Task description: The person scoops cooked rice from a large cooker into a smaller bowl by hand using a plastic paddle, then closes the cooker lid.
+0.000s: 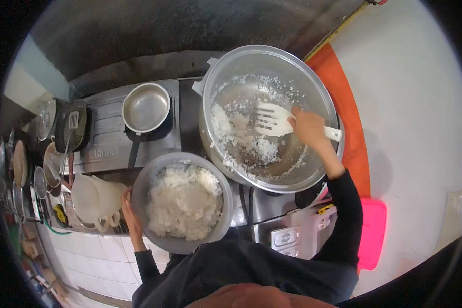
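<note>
My right hand [309, 128] grips the handle of a white slotted spatula [272, 119] inside a large aluminium pot [250, 56]. Cooked white rice [267, 150] clings to the pot's bottom and left wall, with loose grains scattered around the blade. My left hand [133, 215] holds the left rim of a grey basin [140, 192], close against my body. A heap of cooked rice [184, 210] fills much of that basin. The basin stands directly front-left of the pot.
A small saucepan [146, 107] sits on the gas stove [100, 152] at the left. Translucent plastic pitchers [96, 200] stand beside my left hand. Farther left are a dark pan [71, 123] with a metal turner and several lids. A pink plastic lid or container [371, 235] lies to the right.
</note>
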The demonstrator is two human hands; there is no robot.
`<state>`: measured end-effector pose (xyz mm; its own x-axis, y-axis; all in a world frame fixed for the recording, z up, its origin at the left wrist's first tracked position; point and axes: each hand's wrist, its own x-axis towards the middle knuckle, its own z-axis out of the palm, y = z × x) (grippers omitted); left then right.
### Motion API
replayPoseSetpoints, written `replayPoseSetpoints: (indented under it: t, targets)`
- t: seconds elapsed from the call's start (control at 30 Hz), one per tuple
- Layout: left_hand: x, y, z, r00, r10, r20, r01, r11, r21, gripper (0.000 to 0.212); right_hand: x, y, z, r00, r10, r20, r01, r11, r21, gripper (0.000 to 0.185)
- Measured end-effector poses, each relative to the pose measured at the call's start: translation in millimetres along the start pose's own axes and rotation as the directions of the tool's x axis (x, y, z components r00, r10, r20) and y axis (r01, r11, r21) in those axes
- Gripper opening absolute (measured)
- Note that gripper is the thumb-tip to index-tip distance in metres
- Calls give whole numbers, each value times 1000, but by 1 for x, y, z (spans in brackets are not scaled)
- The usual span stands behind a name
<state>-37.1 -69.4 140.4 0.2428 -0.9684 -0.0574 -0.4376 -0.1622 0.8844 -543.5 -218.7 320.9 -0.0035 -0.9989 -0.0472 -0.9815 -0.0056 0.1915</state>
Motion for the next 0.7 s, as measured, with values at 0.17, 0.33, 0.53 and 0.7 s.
replayPoseSetpoints:
  t: [0.17,0.33,0.53,0.7]
  targets:
    - [-10,-16,8,992,-119,-49,117,992,-47,70,53,4,174,994,-5,113,-17,981,193,41]
    - [-13,-33,25,982,-121,-146,125,992,21,72,91,-70,193,999,-24,46,-5,841,541,44]
    - [-3,-34,28,988,-82,-134,66,991,-116,68,86,-61,200,967,-241,-78,238,758,608,38]
    - [-5,-53,21,963,-208,-171,159,951,-264,70,56,-44,171,911,-407,68,263,701,663,31]
